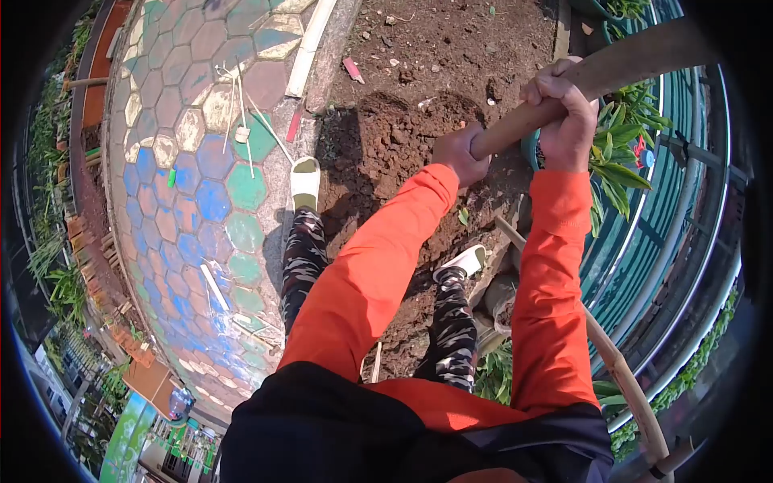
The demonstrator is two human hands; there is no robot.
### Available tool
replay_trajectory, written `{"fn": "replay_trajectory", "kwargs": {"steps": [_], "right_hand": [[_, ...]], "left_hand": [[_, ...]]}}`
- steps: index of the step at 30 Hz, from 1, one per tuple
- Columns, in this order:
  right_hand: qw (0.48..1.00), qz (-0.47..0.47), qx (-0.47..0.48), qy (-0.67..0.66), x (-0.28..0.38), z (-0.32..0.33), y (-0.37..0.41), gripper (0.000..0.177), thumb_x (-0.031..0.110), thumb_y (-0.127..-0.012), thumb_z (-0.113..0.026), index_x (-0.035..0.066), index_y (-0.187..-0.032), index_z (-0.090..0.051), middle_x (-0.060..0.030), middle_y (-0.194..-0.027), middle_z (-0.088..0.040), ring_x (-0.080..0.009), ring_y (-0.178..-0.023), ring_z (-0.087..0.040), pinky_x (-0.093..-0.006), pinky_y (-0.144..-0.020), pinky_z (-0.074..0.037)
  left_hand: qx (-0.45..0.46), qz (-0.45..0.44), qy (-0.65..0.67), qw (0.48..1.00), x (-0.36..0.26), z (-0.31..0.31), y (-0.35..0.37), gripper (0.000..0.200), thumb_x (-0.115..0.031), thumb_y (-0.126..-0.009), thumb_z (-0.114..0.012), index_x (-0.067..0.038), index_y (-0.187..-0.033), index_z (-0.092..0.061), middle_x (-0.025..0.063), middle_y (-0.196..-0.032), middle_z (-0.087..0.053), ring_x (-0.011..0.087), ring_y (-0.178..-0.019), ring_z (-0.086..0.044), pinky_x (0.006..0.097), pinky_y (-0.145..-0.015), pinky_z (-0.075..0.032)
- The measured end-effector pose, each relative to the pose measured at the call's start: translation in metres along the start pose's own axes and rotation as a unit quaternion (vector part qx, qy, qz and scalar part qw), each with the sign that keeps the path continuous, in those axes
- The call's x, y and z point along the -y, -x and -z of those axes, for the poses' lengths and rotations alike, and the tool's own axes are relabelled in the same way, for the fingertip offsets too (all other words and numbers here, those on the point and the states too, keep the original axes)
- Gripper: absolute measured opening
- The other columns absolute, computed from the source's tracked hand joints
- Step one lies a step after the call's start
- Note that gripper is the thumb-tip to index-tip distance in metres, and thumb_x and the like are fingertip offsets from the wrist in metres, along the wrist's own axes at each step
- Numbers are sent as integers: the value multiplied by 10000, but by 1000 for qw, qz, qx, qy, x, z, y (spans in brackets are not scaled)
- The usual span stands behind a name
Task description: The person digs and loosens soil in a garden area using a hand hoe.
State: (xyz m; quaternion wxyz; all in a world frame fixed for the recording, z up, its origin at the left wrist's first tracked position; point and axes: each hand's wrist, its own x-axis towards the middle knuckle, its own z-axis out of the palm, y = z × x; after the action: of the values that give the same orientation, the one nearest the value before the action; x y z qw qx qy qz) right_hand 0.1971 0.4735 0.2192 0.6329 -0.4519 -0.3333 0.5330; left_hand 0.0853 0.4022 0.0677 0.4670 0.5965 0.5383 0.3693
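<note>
Brown wood, smooth and round, is what I have hold of here: a thick pole (pixel 644 60) that rises from my left grip (pixel 461 155) towards the upper right and runs out of view, so I cannot tell what its far end carries. The left grip is closed around the low part of the pole. My right grip (pixel 566 113) is also closed, its fingers curled over the wood higher up; I judge that spacing the two apart gives me leverage and lets me steer the weight. The pole hangs over the right side of the garden bed, next to a leafy plant (pixel 616 161), while the loosened soil (pixel 390 149) lies beyond my left grip. My feet are set apart, probably for balance: the left clog (pixel 305 183) is at the edge of the paved path (pixel 185 121), the right clog (pixel 467 261) on the bed, near a plant pot (pixel 501 299). A second wooden pole (pixel 618 369) passes behind my right sleeve (pixel 551 298), held by neither grip. Thin pale sticks (pixel 241 113) lie loose across the painted hexagons, off the dug ground.
</note>
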Motion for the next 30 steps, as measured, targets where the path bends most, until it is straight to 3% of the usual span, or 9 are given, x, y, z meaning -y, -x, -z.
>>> {"fn": "replay_trajectory", "kwargs": {"steps": [2,4,7,8,11,15,20,24,30], "right_hand": [[990,109,92,18,36,-19,-56,198,5,-740,-596,31,-915,-508,-68,-670,-482,-194,-586,-483,-370,-638,-457],[952,-37,-25,-302,17,2,-120,167,145,-755,-664,92,-855,-541,-1,-571,-460,-121,-456,-452,-254,-438,-394],[995,92,0,-28,-3,-68,-79,153,143,-767,-649,103,-849,-526,3,-571,-451,-113,-441,-432,-261,-426,-388],[987,4,134,-94,-42,-36,-88,139,31,-757,-607,31,-864,-519,-62,-658,-474,-186,-576,-480,-362,-605,-451],[975,-210,-77,-17,-172,-61,10,139,106,-739,-634,39,-677,-529,-41,-574,-465,-149,-413,-433,-308,-418,-389],[841,-521,-132,61,-357,-27,142,141,135,-735,-639,24,-738,-552,-41,-541,-443,-170,-381,-429,-337,-378,-400],[786,-613,-76,2,-346,-21,100,88,102,-731,-632,55,-768,-568,-46,-564,-486,-189,-414,-468,-346,-431,-458],[827,-554,-74,62,-319,-12,23,98,72,-727,-638,41,-808,-593,-50,-584,-524,-183,-439,-508,-325,-469,-499],[840,-500,-168,130,-336,-40,76,144,87,-773,-555,-43,-793,-614,-86,-603,-531,-185,-421,-475,-337,-386,-437]], "left_hand": [[-11,-28,-2,1000,-50,23,-77,186,-170,-696,-684,-55,-819,-605,149,-674,-625,276,-609,-635,356,-585,-483],[-22,-67,-14,997,-66,38,-118,188,-179,-697,-686,-53,-823,-626,146,-681,-635,259,-596,-624,352,-589,-485],[-26,-45,-4,999,-38,64,-109,195,-178,-705,-683,-57,-855,-651,142,-701,-650,242,-600,-619,349,-600,-489],[-7,41,-4,999,-13,71,-89,222,-192,-683,-693,-75,-866,-653,142,-715,-656,293,-649,-638,371,-610,-504],[47,284,-38,957,102,86,39,318,-204,-687,-699,-87,-982,-678,181,-832,-681,335,-824,-669,407,-725,-514],[82,542,-42,836,195,79,229,342,-190,-655,-693,61,-884,-655,275,-818,-657,384,-851,-664,412,-717,-504],[93,527,-81,841,117,104,169,300,-157,-700,-623,41,-925,-652,280,-854,-650,386,-858,-660,430,-698,-502],[61,424,-63,901,71,96,134,282,-158,-690,-635,48,-882,-619,229,-728,-638,375,-714,-658,418,-625,-487],[66,435,-56,896,127,105,195,330,-163,-674,-640,22,-944,-595,240,-810,-645,394,-809,-642,436,-693,-493]]}}
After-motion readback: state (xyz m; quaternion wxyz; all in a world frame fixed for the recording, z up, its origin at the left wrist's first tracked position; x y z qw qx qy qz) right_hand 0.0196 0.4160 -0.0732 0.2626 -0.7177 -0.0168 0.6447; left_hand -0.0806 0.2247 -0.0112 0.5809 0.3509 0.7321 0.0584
